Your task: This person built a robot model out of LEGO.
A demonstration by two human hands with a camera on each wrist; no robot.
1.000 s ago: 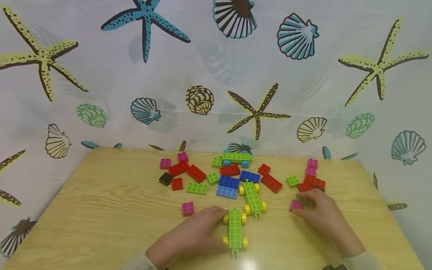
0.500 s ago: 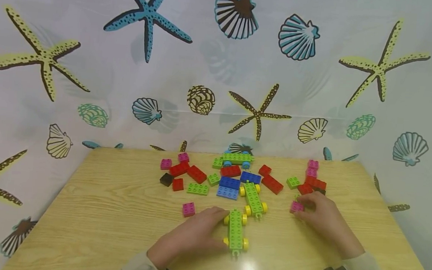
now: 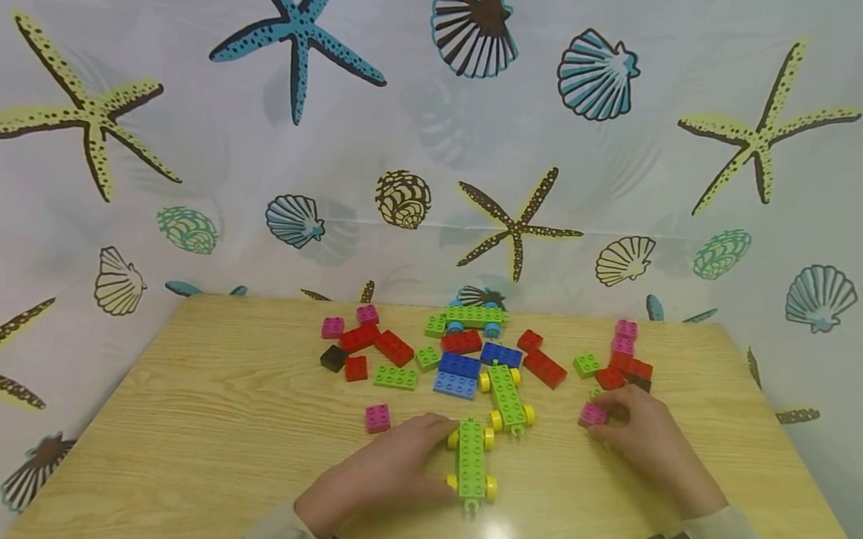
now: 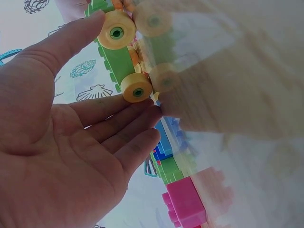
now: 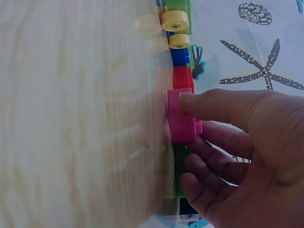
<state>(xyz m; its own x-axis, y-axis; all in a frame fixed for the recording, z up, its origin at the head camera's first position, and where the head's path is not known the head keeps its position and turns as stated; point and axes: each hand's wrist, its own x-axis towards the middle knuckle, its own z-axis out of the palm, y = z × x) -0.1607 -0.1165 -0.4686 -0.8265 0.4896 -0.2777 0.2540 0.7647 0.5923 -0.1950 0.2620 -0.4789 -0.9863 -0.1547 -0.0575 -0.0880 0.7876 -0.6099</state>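
Note:
My left hand [image 3: 391, 463] rests beside a green toy car base [image 3: 471, 460] with yellow wheels, on the wooden table. In the left wrist view, thumb and index fingertips touch the two near wheels [image 4: 137, 88], and the fingers are fairly straight. My right hand [image 3: 641, 430] pinches a pink building brick [image 3: 592, 414] between thumb and index finger, down at the table. The right wrist view shows the thumb on that pink brick [image 5: 180, 116], the other fingers loosely curled. A green brick [image 3: 596, 392] behind it is partly hidden by the right hand.
A second green car base [image 3: 507, 396] with yellow wheels stands beside the first, and one with blue wheels [image 3: 475, 317] at the back. Several red, blue, green, pink and black bricks lie around. A pink brick [image 3: 378, 418] lies left of the left hand. A patterned curtain [image 3: 441, 136] hangs behind.
Both hands stay nearly where they were. The pink brick in my right hand turns slightly; the whole view shifts a little to the right.

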